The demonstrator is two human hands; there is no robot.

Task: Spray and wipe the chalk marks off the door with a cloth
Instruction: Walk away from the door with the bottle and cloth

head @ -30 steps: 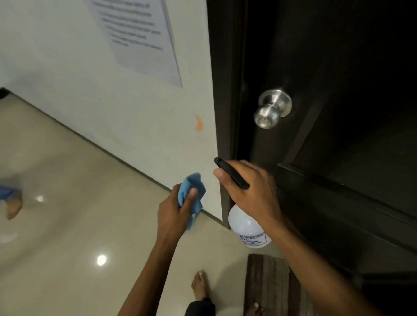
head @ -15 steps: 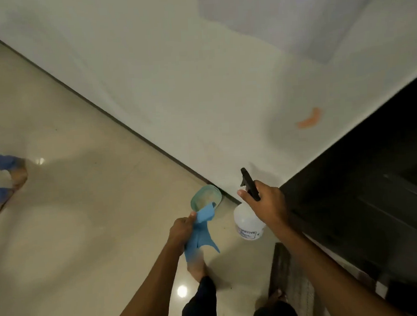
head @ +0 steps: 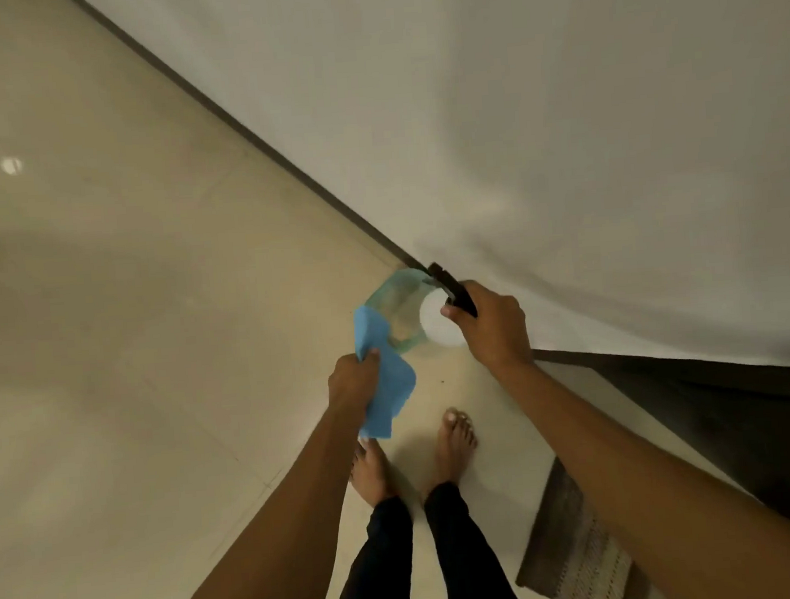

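Note:
My left hand (head: pixel 353 381) grips a blue cloth (head: pixel 382 379) that hangs down over the floor. My right hand (head: pixel 491 327) holds a white spray bottle (head: pixel 434 322) by its black trigger head (head: pixel 450 286), low near the base of the wall. Just behind the cloth and bottle, a green-rimmed see-through container (head: pixel 396 313) sits on the floor. The dark door (head: pixel 718 398) shows only as a lower strip at the right. No chalk marks are visible on it here.
A white wall (head: pixel 558 124) with a dark skirting (head: pixel 241 127) runs diagonally across the view. Glossy beige floor tiles (head: pixel 128 318) fill the left. My bare feet (head: pixel 454 440) stand below the hands. A striped mat (head: pixel 574 553) lies by the door.
The view has tilted down from the door knob to the floor. Both hands have lowered with the cloth and bottle toward the green container by the wall.

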